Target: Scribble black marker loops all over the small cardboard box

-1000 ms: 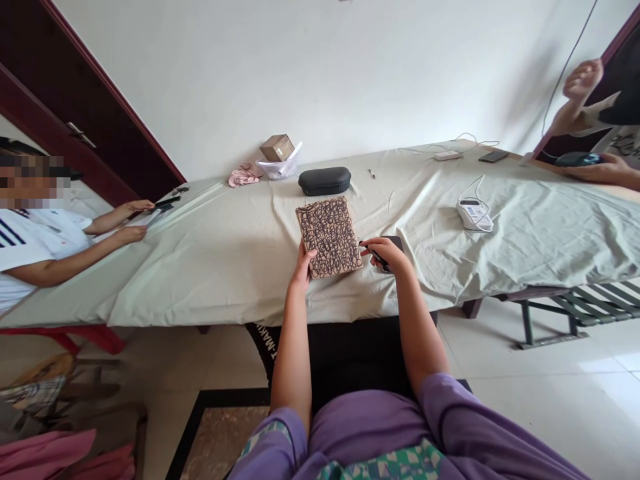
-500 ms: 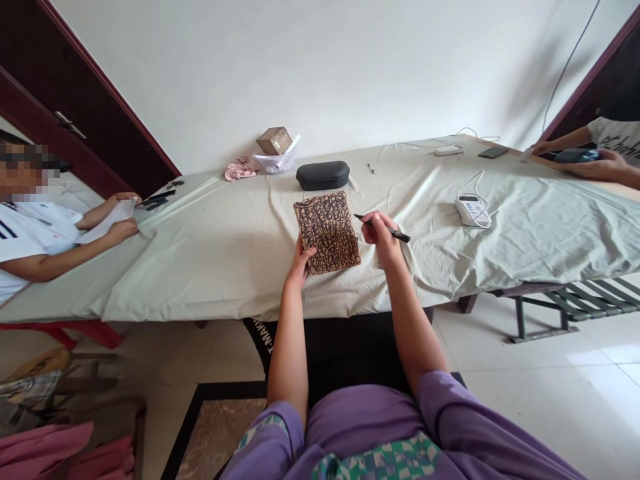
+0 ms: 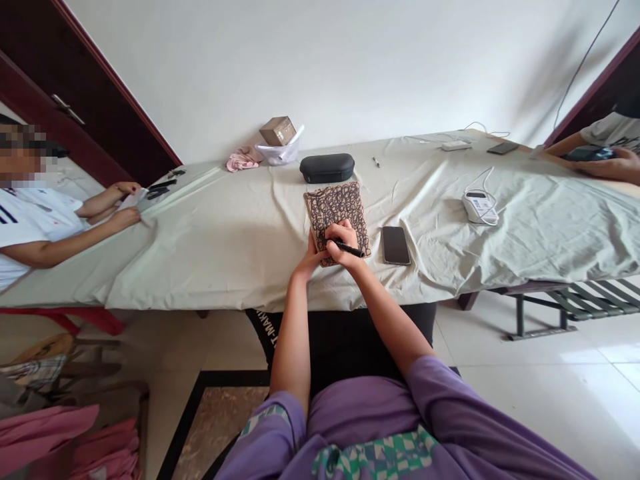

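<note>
A brown cardboard piece [image 3: 345, 200], covered in dark looping scribbles, lies at an angle in front of me. My left hand [image 3: 313, 259] grips its lower left edge, thumb on top. My right hand [image 3: 343, 239] is over the lower part of the cardboard, fingers closed around a black marker pen [image 3: 354, 251]. The pen's tip is hidden by my fingers, so I cannot tell whether it touches the surface. To the right of the cardboard lies a dark smartphone [image 3: 396, 245].
A black hard case [image 3: 327, 168] sits behind the cardboard. Further back are a small box [image 3: 278, 131] on a plastic bag and a pink cloth [image 3: 243, 159]. A white device with a cable [image 3: 480, 205] lies right. People sit at both ends of the covered table [image 3: 210, 253].
My right hand with the marker has moved left onto the cardboard, uncovering the smartphone. My left hand still holds the cardboard's edge. The view has shifted slightly.
</note>
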Demonstrator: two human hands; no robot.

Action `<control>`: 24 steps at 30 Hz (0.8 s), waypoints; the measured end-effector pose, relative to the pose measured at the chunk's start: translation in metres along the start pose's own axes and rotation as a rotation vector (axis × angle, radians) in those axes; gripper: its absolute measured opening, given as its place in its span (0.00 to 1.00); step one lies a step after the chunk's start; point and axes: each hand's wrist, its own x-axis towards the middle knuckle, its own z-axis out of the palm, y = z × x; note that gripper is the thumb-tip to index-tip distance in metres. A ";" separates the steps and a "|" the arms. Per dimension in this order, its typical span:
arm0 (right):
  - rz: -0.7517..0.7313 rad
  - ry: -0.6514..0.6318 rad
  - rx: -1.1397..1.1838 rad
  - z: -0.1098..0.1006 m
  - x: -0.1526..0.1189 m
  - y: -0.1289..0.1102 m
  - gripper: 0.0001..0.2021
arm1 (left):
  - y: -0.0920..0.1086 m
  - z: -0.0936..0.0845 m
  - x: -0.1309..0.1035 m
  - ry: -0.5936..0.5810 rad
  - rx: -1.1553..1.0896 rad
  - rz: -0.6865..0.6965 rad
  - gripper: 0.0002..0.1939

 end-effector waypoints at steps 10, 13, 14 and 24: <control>0.075 -0.139 0.026 -0.009 0.003 -0.004 0.11 | 0.007 -0.005 -0.008 -0.050 0.090 0.077 0.60; 0.085 -0.122 0.005 -0.009 0.004 -0.006 0.10 | 0.009 -0.002 -0.009 -0.012 0.076 0.073 0.57; 0.080 -0.127 -0.003 -0.009 0.004 -0.006 0.10 | 0.010 -0.001 -0.009 0.000 0.070 0.071 0.56; 0.038 -0.079 0.084 -0.009 0.004 -0.008 0.11 | 0.018 0.007 -0.014 -0.008 0.050 0.099 0.56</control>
